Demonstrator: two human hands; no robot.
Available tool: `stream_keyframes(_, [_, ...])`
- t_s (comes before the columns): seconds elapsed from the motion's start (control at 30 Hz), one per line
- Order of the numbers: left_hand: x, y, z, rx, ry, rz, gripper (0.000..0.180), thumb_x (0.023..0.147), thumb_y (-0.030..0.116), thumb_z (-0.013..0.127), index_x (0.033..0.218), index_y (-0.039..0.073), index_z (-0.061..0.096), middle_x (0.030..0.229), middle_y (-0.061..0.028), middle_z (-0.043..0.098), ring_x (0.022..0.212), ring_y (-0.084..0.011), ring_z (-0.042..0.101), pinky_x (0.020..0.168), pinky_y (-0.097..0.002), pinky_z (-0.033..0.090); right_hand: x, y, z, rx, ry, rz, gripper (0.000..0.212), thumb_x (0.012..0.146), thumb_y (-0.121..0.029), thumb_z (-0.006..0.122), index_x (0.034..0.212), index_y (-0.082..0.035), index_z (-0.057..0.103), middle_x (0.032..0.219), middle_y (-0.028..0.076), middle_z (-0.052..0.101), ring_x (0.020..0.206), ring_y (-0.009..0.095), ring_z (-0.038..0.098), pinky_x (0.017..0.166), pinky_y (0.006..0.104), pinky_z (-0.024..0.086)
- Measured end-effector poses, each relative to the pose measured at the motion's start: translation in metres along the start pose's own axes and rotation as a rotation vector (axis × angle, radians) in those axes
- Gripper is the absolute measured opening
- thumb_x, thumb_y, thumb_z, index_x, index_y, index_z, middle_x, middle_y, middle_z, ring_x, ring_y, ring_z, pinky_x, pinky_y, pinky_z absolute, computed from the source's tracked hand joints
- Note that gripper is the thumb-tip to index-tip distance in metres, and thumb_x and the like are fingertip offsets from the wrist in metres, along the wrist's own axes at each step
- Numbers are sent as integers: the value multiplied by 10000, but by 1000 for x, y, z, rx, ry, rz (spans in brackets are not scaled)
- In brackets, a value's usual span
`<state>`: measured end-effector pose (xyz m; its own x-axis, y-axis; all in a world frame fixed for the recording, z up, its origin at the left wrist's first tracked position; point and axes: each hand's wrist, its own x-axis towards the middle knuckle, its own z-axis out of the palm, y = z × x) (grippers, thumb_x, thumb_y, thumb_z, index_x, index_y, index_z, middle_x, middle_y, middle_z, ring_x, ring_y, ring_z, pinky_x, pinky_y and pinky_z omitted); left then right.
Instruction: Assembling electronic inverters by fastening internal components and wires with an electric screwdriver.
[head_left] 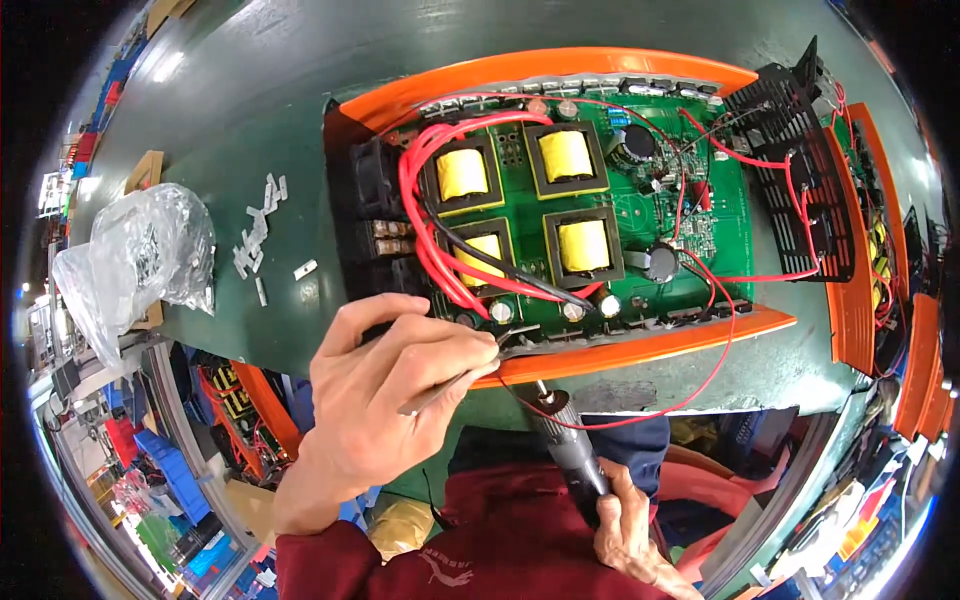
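An open electronics unit with orange side panels (640,346) and a green circuit board (625,215) lies on the table before me. My left hand (385,395) is closed round slim metal tweezers (440,393) at the near orange panel, their tip by the board's near edge. My right hand (625,525) grips a black electric screwdriver (568,440) from below. Its bit points up at the outer face of that panel; whether it sits in a screw is hidden. Thick red cables (412,190) loop over yellow-wound transformers (463,173) on the board.
Left of the unit, small whitish pieces (252,235) lie scattered on the green table (240,120) beside a clear plastic bag (155,250). A black slotted end plate (795,180) hangs by red wires at the right. Further orange-panelled units (850,310) stand beyond it.
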<state>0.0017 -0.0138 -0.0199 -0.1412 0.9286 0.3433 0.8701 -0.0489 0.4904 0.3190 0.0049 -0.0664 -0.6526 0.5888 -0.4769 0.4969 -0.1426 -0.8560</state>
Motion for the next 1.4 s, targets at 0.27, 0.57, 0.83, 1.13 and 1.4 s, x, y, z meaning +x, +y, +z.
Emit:
stream_keyframes(0.27, [2, 5, -1, -8, -61, -88, 161, 893, 173, 770, 1011, 155, 661, 932, 13, 784, 838, -140, 731, 912, -366, 499, -4, -8, 18, 608, -261, 340, 846, 1028, -703, 200, 1284, 27, 542, 753, 100, 647, 606, 158, 565, 567, 278, 427])
stream_keyframes(0.57, [6, 3, -7, -38, -119, -100, 153, 876, 165, 785, 988, 169, 681, 934, 16, 789, 832, -121, 730, 921, -352, 495, -5, 3, 26, 763, -268, 389, 1011, 960, -811, 154, 1297, 72, 514, 734, 122, 634, 578, 169, 548, 549, 286, 416])
stream_keyframes(0.83, [5, -2, -6, -65, -118, -64, 227, 830, 127, 807, 1011, 160, 674, 939, 30, 774, 818, -114, 717, 930, -324, 485, -7, 11, 24, 754, -312, 376, 961, 971, -794, 245, 1335, 52, 521, 924, 110, 683, 757, 152, 620, 669, 288, 479])
stream_keyframes(1.13, [13, -6, -26, -314, 6, -3, 220, 812, 105, 785, 1014, 81, 700, 965, -82, 765, 869, -218, 734, 945, -414, 522, -5, 5, 21, 651, -290, 235, 755, 979, -589, 521, 1308, 90, 494, 773, 116, 638, 625, 153, 570, 578, 285, 438])
stream_keyframes(1.4, [25, 18, -33, 186, -213, 129, 366, 713, 318, 802, 1017, 116, 768, 853, 16, 596, 623, -164, 484, 603, -353, 335, -9, 5, 21, 587, -295, 309, 599, 995, -480, 558, 1280, 44, 511, 853, 93, 647, 731, 141, 573, 662, 298, 453])
